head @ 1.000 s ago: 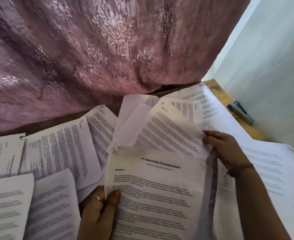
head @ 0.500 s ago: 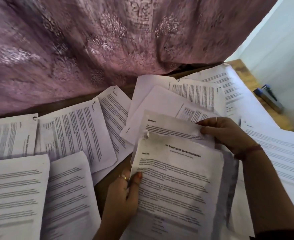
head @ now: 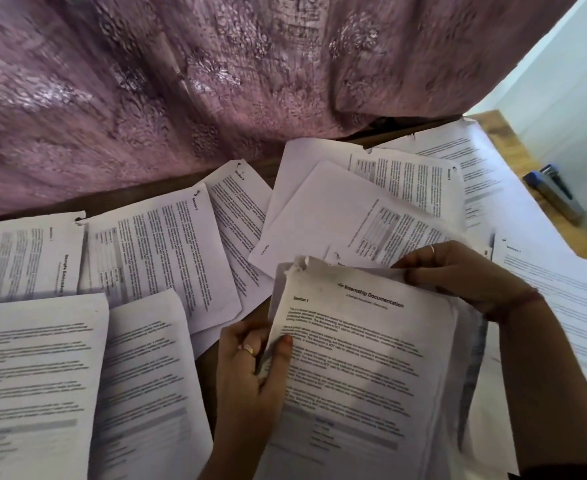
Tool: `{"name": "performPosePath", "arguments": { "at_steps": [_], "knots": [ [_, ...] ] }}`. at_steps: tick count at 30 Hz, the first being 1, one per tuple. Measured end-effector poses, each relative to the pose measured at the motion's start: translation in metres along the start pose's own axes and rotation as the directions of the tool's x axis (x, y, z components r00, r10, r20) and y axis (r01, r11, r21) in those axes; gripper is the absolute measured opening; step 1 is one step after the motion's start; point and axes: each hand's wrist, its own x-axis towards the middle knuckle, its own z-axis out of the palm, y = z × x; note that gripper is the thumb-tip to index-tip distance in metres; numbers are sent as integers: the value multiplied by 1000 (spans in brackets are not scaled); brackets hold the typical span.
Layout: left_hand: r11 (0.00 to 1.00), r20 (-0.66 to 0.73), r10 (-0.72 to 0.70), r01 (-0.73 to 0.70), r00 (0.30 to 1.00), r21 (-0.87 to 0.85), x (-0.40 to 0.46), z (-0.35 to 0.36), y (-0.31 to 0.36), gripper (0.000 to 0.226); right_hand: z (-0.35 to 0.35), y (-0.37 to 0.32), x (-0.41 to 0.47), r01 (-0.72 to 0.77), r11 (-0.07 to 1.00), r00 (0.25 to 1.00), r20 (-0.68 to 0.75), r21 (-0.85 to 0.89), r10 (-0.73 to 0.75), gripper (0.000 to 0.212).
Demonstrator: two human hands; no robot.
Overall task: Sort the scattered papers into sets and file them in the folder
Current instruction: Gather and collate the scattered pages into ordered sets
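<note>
White stack (head: 364, 368) headed "Internship Documentation" held near person, long axis running away from body. Left hand (head: 254, 368) pinches left edge, thumb on top; right hand (head: 458, 275) grips top right corner. Loose sheets (head: 153, 237) lie left, nearer left hand.

The stack (head: 364, 368) runs off the near edge and hides its lower sheets. Near-left pages (head: 32, 386) are cut by the frame, their print blurred. Papers cover most of the worktop (head: 506, 140).
</note>
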Motion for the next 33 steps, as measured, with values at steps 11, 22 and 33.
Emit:
{"name": "performPosePath", "arguments": {
  "at_steps": [11, 22, 33],
  "knots": [
    [977, 114, -54, 76, 992, -198, -14, -3, 0, 28, -6, 10, -49, 27, 998, 999, -33, 48, -25, 21],
    [926, -49, -199, 171, 979, -337, -14, -9, -17, 12, 103, 48, -99, 162, 689, 957, -283, 707, 66, 34],
    [761, 373, -228, 404, 899, -508, 3, -23, -4, 33, 113, 56, -119, 129, 780, 980, -198, 612, -7, 31]
  ]
}}
